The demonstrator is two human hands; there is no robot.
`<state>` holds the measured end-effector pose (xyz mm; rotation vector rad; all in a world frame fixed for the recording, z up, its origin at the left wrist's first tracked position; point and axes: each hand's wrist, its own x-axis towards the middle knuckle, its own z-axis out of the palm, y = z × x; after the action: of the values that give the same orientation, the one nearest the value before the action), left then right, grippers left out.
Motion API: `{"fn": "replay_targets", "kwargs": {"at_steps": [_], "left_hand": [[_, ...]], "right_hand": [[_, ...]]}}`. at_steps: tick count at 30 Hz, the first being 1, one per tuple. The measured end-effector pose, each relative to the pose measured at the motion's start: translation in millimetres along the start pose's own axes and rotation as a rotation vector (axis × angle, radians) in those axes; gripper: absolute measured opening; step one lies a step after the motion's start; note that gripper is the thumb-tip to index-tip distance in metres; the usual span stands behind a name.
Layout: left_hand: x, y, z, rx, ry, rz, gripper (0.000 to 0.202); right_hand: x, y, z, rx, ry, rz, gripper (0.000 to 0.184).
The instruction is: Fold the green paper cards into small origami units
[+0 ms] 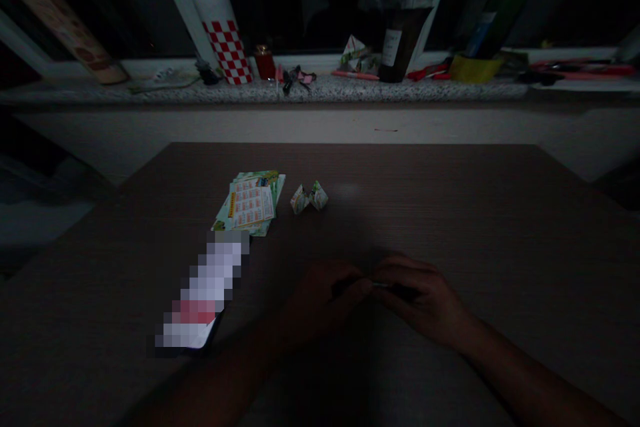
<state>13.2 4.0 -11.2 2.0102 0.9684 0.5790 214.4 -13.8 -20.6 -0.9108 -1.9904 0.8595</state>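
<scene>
Both my hands meet low over the brown table [450,213], right of the phone. A small piece of paper [381,284] is pinched between them; only a thin pale edge of it shows, the rest being hidden by fingers and shadow. My left hand [333,290] grips it with thumb and fingertips from the left. From the other side, my right hand [420,293] closes its thumb and curled fingers on it. Beyond them sits a folded paper shape [309,197] with two peaks. A stack of printed green-and-white paper slips [251,205] lies to its left.
A phone [210,287] with a lit, blurred screen lies left of my hands. On the granite sill [320,92] stand a red-and-white checkered bottle [227,47], a small red jar [264,62], a dark labelled pouch [400,43] and a green bottle [507,7]. The room is dim.
</scene>
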Motion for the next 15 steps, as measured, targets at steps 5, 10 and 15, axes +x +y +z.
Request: {"fn": "replay_targets", "kwargs": {"at_steps": [5,10,15], "left_hand": [[-1.4,-0.6,3.9,0.001,0.083,0.101,0.022],[-2.1,-1.9,5.9,-0.048,0.173,0.188,0.014],[-1.8,0.8,9.0,-0.058,0.183,0.183,0.009]], "right_hand": [[-0.2,-1.7,-0.5,-0.023,0.010,0.045,0.010],[-0.1,-1.6,0.2,-0.031,-0.032,0.064,0.016],[0.3,-2.6,-0.6,-0.022,-0.046,0.056,0.020]]}}
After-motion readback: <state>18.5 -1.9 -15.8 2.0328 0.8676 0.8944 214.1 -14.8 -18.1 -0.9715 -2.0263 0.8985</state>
